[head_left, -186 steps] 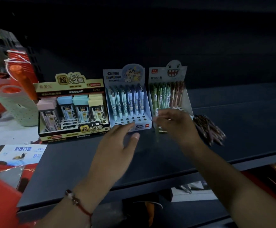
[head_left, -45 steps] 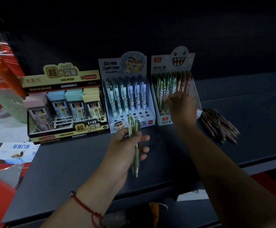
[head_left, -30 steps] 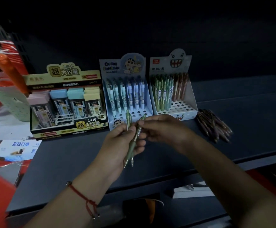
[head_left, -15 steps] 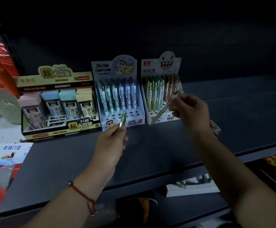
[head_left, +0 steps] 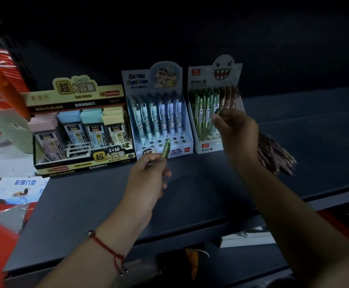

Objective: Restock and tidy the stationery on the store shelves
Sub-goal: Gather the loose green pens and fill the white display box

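On the dark shelf [head_left: 190,194], the right hand [head_left: 234,129] pinches a green pen [head_left: 219,111] at the monster-face display box [head_left: 213,113].
Its tip could miss a free hole and jostle neighbouring pens; the hand hides the holes. The left hand [head_left: 146,179] grips a second green pen [head_left: 165,149] near the cartoon pen box [head_left: 159,113]. Loose brown pens [head_left: 275,154] blur in the gloom.

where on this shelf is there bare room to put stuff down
Bare: the shelf front strip, from the three display boxes to the edge, and everything right of the loose brown pens. Crowded: back left, where the lead refill box, cartoon pen box and monster pen box sit side by side.
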Action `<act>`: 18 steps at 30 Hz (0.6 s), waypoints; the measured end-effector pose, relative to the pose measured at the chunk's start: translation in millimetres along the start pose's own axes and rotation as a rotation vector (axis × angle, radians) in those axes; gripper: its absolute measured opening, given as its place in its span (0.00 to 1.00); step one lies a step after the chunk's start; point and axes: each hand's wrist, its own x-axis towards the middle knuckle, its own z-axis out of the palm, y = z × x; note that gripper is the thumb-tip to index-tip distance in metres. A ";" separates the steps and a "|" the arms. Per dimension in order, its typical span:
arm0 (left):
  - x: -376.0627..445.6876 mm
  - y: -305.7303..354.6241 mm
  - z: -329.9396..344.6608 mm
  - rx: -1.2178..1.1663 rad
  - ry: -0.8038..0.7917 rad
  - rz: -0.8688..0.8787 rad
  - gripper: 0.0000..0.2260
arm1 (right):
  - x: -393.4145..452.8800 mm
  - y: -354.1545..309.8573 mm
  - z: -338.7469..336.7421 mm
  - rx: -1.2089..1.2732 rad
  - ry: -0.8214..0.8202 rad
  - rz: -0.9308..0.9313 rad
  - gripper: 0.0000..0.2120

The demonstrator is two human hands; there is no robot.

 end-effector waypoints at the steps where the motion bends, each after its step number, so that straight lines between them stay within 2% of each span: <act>1: 0.6 -0.4 -0.5 0.005 -0.005 -0.002 0.05 | 1.8 0.2 2.0 -0.017 0.000 -0.006 0.07; 11: 4.8 -3.9 -4.0 0.007 -0.011 0.007 0.04 | 9.5 -1.5 24.3 -0.054 0.033 -0.021 0.07; 14: 6.3 -4.3 -5.2 -0.015 -0.002 0.004 0.05 | 10.3 3.5 30.7 -0.082 0.008 0.003 0.02; 18: 6.7 -3.3 -9.2 -0.041 0.012 -0.011 0.07 | 9.4 9.3 33.0 -0.145 0.001 -0.003 0.06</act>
